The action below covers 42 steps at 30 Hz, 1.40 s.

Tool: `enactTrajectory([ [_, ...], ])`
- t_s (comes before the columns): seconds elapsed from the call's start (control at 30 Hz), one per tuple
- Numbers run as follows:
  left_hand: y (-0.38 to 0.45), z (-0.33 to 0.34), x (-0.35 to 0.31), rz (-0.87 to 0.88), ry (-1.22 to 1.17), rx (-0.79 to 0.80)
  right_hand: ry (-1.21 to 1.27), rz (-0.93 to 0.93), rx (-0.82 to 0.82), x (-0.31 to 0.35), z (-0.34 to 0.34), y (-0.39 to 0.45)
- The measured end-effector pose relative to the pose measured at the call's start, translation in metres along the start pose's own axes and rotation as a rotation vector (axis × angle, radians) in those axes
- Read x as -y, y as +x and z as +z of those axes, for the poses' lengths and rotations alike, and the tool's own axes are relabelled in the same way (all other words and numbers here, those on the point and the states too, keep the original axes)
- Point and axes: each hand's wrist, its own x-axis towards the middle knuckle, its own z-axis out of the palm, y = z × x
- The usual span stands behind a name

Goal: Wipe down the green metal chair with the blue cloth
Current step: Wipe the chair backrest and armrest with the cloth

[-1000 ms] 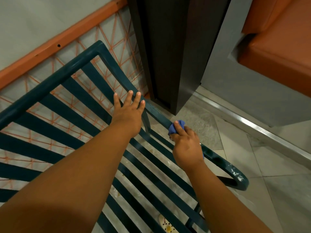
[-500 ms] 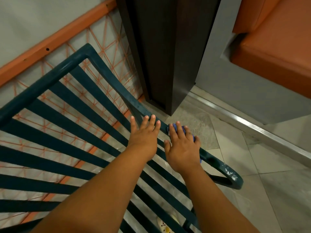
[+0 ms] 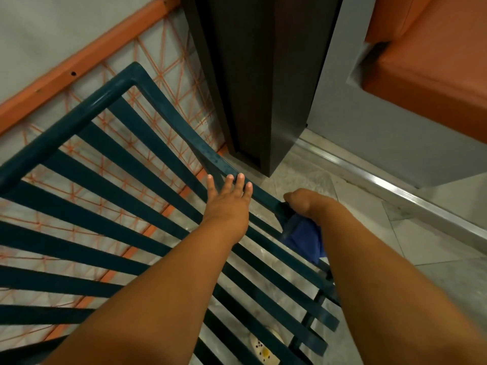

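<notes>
**Right hand wraps the blue cloth under the chair's side rail**

Head view: the dark green metal slatted chair [image 3: 110, 164] fills the left and centre of the view, its tubular frame running from a back corner down toward the floor tiles at the right. The crumpled blue cloth [image 3: 303, 237] sits against the underside of the right side rail [image 3: 210, 156], hanging a little below it. The right hand [image 3: 303, 204] is curled down over this rail with its knuckles uppermost. Its fingertips are hidden beneath the rail, so the grip on the cloth cannot be seen directly, though the cloth appears pinched between hand and metal.

To do this stroke well, I judge the cloth should stay wrapped round the tube so that the underside and outer face get covered, not only the top. Pressure should stay even while sliding along the rail, and the loose hanging fold is best gathered in so it does not catch on the slat ends.

The left hand [image 3: 228, 204] lies flat, palm down, fingers spread wide and straight, fingertips touching the same rail just up from the cloth. It holds nothing and seems to steady the chair. Both forearms reach forward from the lower edge, the right wrist bent sharply downward.
</notes>
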Motion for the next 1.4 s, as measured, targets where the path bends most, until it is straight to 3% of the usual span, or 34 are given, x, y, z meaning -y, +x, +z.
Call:
enactTrajectory([
  [0.23, 0.002, 0.005, -0.001, -0.009, 0.007, -0.004, -0.423, -0.490, -0.594, -0.035, 0.060, -0.019],
  [0.3, 0.003, 0.005, 0.000, -0.006, -0.004, -0.011, -0.508, -0.505, -0.590, -0.051, 0.064, -0.027],
  [0.47, 0.000, 0.002, -0.001, -0.011, -0.007, 0.006, -0.376, -0.230, -0.508, -0.019, 0.052, -0.007],
  [0.63, 0.000, 0.003, -0.004, -0.029, 0.001, -0.007, -0.604, -0.467, -0.637, -0.020, 0.079, -0.010],
  [0.73, 0.000, 0.004, -0.004, -0.021, -0.011, -0.017, -0.703, -0.418, -0.607, -0.038, 0.082, -0.019],
  [0.8, 0.000, 0.004, -0.003, -0.017, -0.023, -0.014, -0.602, -0.309, -0.618, -0.032, 0.073, -0.015],
  [0.9, 0.000, 0.005, -0.003, -0.018, -0.039, -0.010, -0.379, -0.118, -0.501, -0.009, 0.057, -0.003],
  [1.03, -0.001, 0.007, -0.004, -0.020, -0.042, -0.016, -0.544, -0.372, -0.668, -0.013, 0.075, -0.006],
  [1.17, -0.002, 0.009, -0.001, -0.019, -0.055, -0.026, -0.800, -0.569, -0.640, -0.060, 0.091, -0.018],
  [1.23, -0.001, 0.008, 0.000, -0.009, -0.054, -0.020, -0.862, -0.645, -0.743, -0.083, 0.092, -0.019],
  [1.4, 0.001, 0.009, 0.000, 0.000, -0.057, -0.016, -0.862, -0.614, -0.795, -0.100, 0.094, -0.024],
])
